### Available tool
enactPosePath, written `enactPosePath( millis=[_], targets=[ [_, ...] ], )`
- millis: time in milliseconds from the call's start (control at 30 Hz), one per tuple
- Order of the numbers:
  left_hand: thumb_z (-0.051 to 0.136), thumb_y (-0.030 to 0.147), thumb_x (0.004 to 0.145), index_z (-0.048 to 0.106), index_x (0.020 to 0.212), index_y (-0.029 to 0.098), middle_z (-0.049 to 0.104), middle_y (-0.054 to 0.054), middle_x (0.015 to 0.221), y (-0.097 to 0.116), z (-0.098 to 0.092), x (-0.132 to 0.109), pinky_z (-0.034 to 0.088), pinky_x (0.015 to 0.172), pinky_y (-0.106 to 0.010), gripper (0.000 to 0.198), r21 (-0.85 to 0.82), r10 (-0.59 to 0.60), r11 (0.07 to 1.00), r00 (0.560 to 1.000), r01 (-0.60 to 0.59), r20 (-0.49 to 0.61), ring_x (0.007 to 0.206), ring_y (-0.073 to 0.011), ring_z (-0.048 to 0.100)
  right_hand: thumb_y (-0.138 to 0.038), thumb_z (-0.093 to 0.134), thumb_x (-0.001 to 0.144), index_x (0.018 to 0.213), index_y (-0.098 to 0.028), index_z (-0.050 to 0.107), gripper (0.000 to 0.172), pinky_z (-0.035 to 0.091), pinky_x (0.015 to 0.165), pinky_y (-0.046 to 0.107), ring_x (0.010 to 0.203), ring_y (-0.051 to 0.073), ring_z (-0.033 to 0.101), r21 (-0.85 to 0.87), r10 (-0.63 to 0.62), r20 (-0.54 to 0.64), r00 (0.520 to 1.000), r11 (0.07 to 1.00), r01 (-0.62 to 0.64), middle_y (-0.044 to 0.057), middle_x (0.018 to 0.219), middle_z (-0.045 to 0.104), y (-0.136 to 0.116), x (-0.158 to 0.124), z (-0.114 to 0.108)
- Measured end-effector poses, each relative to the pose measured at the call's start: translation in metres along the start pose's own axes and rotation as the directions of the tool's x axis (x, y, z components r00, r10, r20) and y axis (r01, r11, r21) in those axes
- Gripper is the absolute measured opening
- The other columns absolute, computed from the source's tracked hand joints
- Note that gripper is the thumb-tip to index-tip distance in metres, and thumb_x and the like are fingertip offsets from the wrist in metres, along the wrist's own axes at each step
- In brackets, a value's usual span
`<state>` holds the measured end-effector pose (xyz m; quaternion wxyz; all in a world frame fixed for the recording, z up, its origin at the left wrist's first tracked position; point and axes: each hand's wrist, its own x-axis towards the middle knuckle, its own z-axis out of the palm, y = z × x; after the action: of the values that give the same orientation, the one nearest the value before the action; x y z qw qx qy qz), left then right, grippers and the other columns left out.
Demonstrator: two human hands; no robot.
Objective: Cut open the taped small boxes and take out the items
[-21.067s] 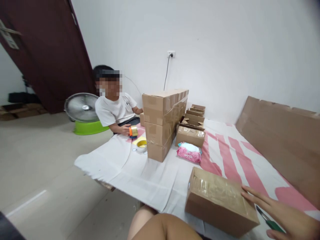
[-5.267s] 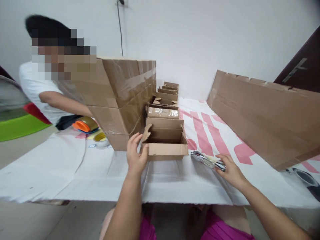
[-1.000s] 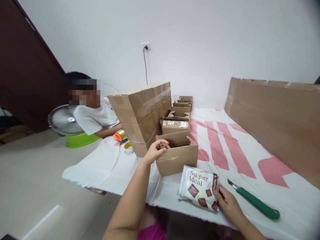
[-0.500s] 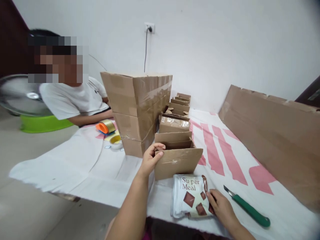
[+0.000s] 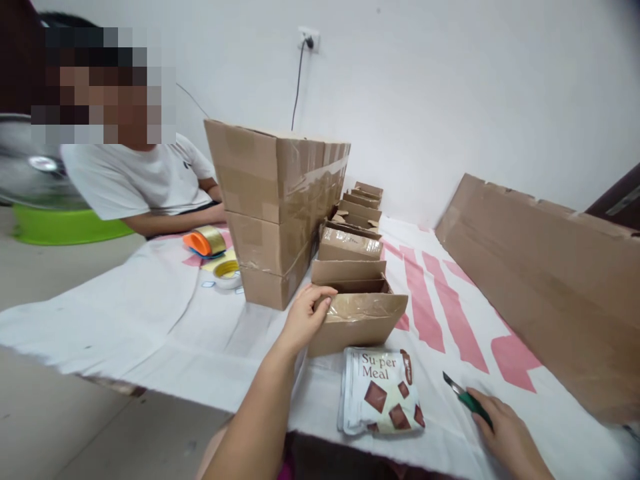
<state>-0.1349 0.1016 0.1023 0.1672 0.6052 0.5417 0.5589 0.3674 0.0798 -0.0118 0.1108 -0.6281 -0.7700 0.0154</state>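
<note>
Gripping the near-left corner of an open cardboard box (image 5: 357, 319), the left hand (image 5: 305, 319) is curling its fingers over the top edge, thumb on the outer wall. The box is standing on a white cloth with pink stripes (image 5: 440, 313), its taped front flap leaning outward toward the camera. Just in front of the box, a white pouch printed "Super Meal" (image 5: 381, 392) is lying flat on the cloth, touched by neither hand.

The right hand (image 5: 505, 437) is resting low at the right, its fingers closing around the green handle of a utility knife (image 5: 463, 395), whose blade is pointing up and left toward the pouch; the knife is lying near the pouch but apart from it.

Behind the open box, a row of small cartons (image 5: 356, 223) is running back toward the white wall, the nearest one sealed with tape. To their left, a stack of large taped cartons (image 5: 273, 207) is rising well above them. Left of the stack, an orange tape dispenser (image 5: 204, 241) and a roll of tape (image 5: 227, 273) are lying on the cloth.

A person in a white T-shirt (image 5: 135, 180) is sitting beyond them, with a fan on a green base (image 5: 60, 223) behind. A long flat cardboard sheet (image 5: 540, 267) is leaning along the right side.
</note>
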Motion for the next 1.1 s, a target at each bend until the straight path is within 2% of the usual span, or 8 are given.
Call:
enactPosePath(
  millis=[133,267,400,467,533,667,833,1100],
  targets=[
    [0.048,0.031,0.087,0.068,0.097,0.021,0.072,-0.004,0.097,-0.004,-0.001,0.001,0.031,0.111,-0.044,0.024,0.004,0.065,0.998,0.997,-0.065,0.039,0.100,-0.0210,0.062,-0.041,0.043,0.090,0.122,-0.020,0.059,0.042,0.054,0.088,0.043,0.105,0.026,0.064,0.091,-0.057,-0.068,0.996,0.994,0.063,0.011,0.116,0.067,-0.026,0.006,-0.018],
    [0.049,0.036,0.088,0.069,0.099,0.021,0.071,-0.005,0.101,-0.009,-0.003,0.001,0.029,0.113,-0.045,0.028,-0.046,0.048,0.998,0.997,-0.045,0.063,0.103,-0.0216,0.062,-0.036,0.045,0.094,0.132,-0.025,0.048,0.040,0.055,0.086,0.038,0.108,0.024,0.062,0.151,-0.197,-0.227,0.954,0.961,0.234,0.009,0.121,0.061,-0.093,0.024,-0.058],
    [0.050,0.037,0.088,0.071,0.100,0.022,0.073,-0.005,0.098,-0.010,-0.003,0.002,0.028,0.114,-0.046,0.028,-0.063,0.044,0.997,0.998,-0.040,0.049,0.100,-0.0214,0.062,-0.024,0.047,0.094,0.140,-0.027,0.041,0.046,0.056,0.082,0.034,0.102,0.022,0.061,0.148,-0.464,-0.296,0.835,0.841,0.520,0.010,0.116,0.057,-0.167,0.043,-0.083],
    [0.050,0.035,0.088,0.073,0.099,0.023,0.073,-0.004,0.093,-0.010,-0.003,0.002,0.029,0.114,-0.046,0.028,-0.049,0.058,0.997,0.997,-0.055,0.057,0.098,-0.0209,0.063,-0.018,0.046,0.094,0.142,-0.026,0.040,0.049,0.056,0.079,0.034,0.099,0.021,0.060,0.148,-0.550,-0.305,0.778,0.779,0.609,0.011,0.112,0.055,-0.194,0.051,-0.085],
    [0.049,0.033,0.088,0.074,0.098,0.024,0.073,-0.003,0.090,-0.010,-0.003,0.001,0.028,0.114,-0.047,0.029,-0.032,0.072,0.997,0.995,-0.070,0.072,0.096,-0.0203,0.064,-0.015,0.045,0.093,0.143,-0.025,0.038,0.052,0.057,0.077,0.034,0.096,0.021,0.060,0.148,-0.590,-0.313,0.744,0.744,0.652,0.011,0.110,0.054,-0.213,0.059,-0.083],
    [0.048,0.033,0.089,0.074,0.099,0.024,0.074,-0.004,0.093,-0.011,-0.003,0.001,0.031,0.113,-0.048,0.029,-0.011,0.079,0.997,0.995,-0.079,0.066,0.095,-0.0203,0.064,-0.013,0.046,0.092,0.144,-0.024,0.038,0.053,0.057,0.076,0.037,0.095,0.022,0.059,0.134,-0.591,-0.333,0.735,0.742,0.657,0.012,0.110,0.053,-0.229,0.071,-0.076],
    [0.048,0.030,0.089,0.073,0.100,0.023,0.074,-0.004,0.094,-0.011,-0.004,0.001,0.032,0.113,-0.048,0.028,0.010,0.106,0.994,0.992,-0.107,0.070,0.099,-0.0209,0.064,-0.012,0.046,0.092,0.144,-0.025,0.037,0.055,0.057,0.075,0.037,0.092,0.022,0.059,0.150,-0.568,-0.337,0.751,0.755,0.639,0.011,0.108,0.053,-0.232,0.076,-0.069],
    [0.049,0.030,0.088,0.072,0.101,0.023,0.075,-0.004,0.095,-0.011,-0.004,-0.001,0.030,0.115,-0.052,0.027,0.051,0.092,0.994,0.992,-0.097,0.090,0.100,-0.0219,0.065,-0.012,0.046,0.092,0.146,-0.027,0.034,0.057,0.057,0.076,0.039,0.092,0.022,0.057,0.138,-0.568,-0.378,0.731,0.746,0.651,0.011,0.109,0.052,-0.237,0.084,-0.059]
  ],
)
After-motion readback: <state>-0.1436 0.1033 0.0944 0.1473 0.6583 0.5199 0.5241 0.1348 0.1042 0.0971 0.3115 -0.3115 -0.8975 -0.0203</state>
